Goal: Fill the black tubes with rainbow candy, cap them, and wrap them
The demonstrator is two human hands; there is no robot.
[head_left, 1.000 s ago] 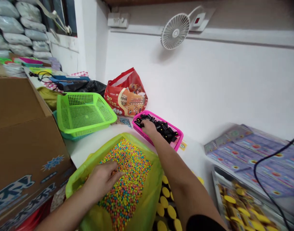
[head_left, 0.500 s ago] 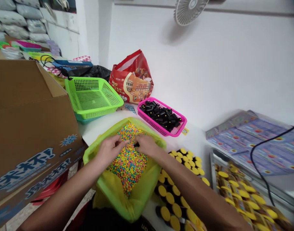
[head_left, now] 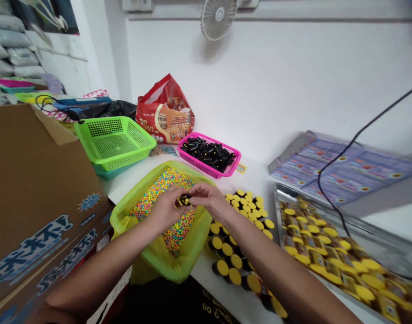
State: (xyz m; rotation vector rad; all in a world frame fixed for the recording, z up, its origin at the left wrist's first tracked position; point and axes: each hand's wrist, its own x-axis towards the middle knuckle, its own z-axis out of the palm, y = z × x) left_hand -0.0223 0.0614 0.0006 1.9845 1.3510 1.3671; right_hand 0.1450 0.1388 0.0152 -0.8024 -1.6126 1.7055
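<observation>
Along the wall, your white counter (head_left: 256, 179) spans the scene. At left, a cardboard box (head_left: 40, 180) reads "术杯!" in blue, its first character unclear. Print on the purple cartons (head_left: 327, 162) and red bag (head_left: 163, 119) is too small to read. Your left hand (head_left: 167, 207) and right hand (head_left: 209, 198) meet above coloured beads (head_left: 158, 186) in a yellow-lined tub (head_left: 155, 265), pinching one small black cup (head_left: 185, 200) between them. You seem to be working its mouth; the next move probably calls for a steady, upright grip.
</observation>
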